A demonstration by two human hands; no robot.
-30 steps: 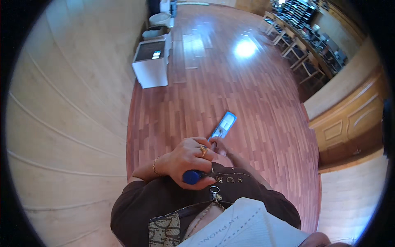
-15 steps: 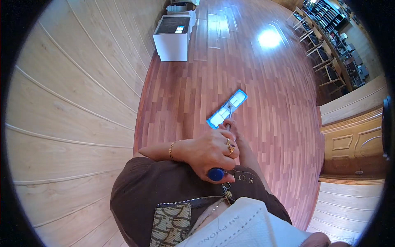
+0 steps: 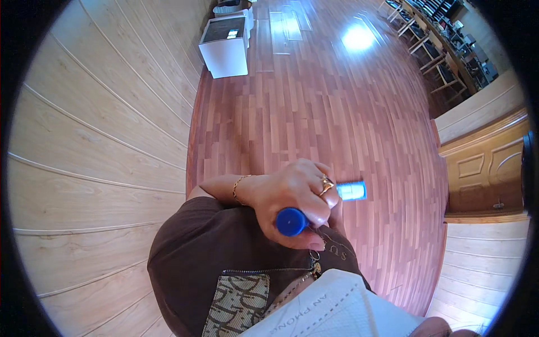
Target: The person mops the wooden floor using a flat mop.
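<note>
Against the chest, low in the view, the left hand (image 3: 295, 199) is curled shut around a blue cylindrical object (image 3: 290, 221), its round blue end facing the camera between thumb and fingers. A gold ring (image 3: 326, 183) sits on one finger and a thin gold bracelet (image 3: 240, 185) circles the wrist. Just beyond the knuckles, a lit phone screen (image 3: 352, 190) juts out to the right; what holds it is hidden behind the left hand, and the right hand cannot be made out. Below the hand lies the brown top (image 3: 208, 253), with a patterned bag (image 3: 238, 300) and a small metal charm (image 3: 315, 265) hanging at its zip. A white printed cloth (image 3: 337, 312) covers the lower edge. Farther out spreads the reddish wooden floor (image 3: 314, 106), a pale plank wall (image 3: 95, 146) to the left, and a white cabinet (image 3: 225, 48) well apart at the top.
</note>
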